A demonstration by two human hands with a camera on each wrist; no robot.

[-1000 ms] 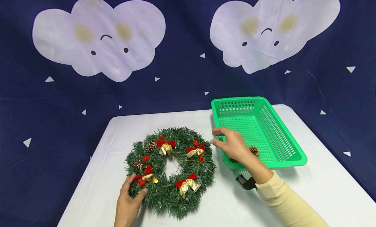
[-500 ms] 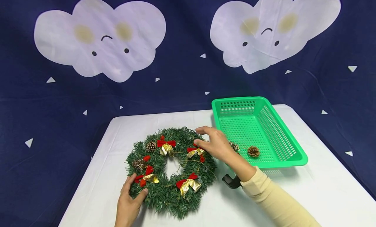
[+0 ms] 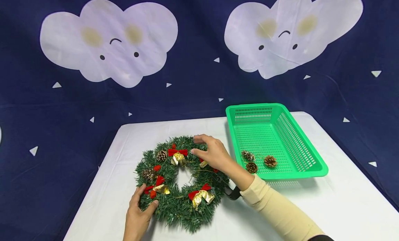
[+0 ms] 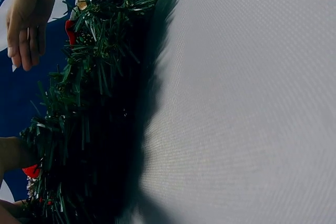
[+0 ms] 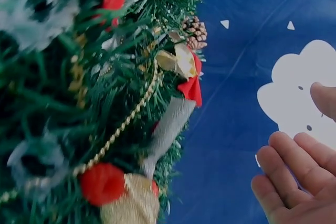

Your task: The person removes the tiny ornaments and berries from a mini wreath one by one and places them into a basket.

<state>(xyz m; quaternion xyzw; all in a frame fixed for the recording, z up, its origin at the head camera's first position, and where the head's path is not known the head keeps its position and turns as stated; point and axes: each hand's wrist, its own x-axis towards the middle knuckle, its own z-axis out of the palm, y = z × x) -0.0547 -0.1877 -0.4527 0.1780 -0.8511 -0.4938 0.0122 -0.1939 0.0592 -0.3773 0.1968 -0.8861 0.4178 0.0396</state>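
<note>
A green tinsel Christmas wreath (image 3: 174,210) lies flat, trimmed with red-and-gold bows (image 3: 201,196), red berries and pine cones (image 3: 161,155). My left hand (image 3: 137,213) holds the wreath's lower left edge, thumb and fingers spread around the foliage beside a bow. Above the upper right of the wreath hovers my right hand (image 3: 213,152), partly covering a bow there. Its fingers are bent loosely, with nothing between them. In the right wrist view its fingers (image 5: 294,171) stand apart from the wreath (image 5: 131,40), where a gold bead string shows.
A green plastic basket (image 3: 307,139) stands at the back right with 3 loose pine cones (image 3: 270,161) near its front left corner. The table's white cloth (image 3: 103,185) meets a dark blue curtain with clouds (image 3: 109,26) behind.
My right hand has moved left from over the basket to above the wreath, uncovering the pine cones in the basket. My left hand stays in place on the wreath.
</note>
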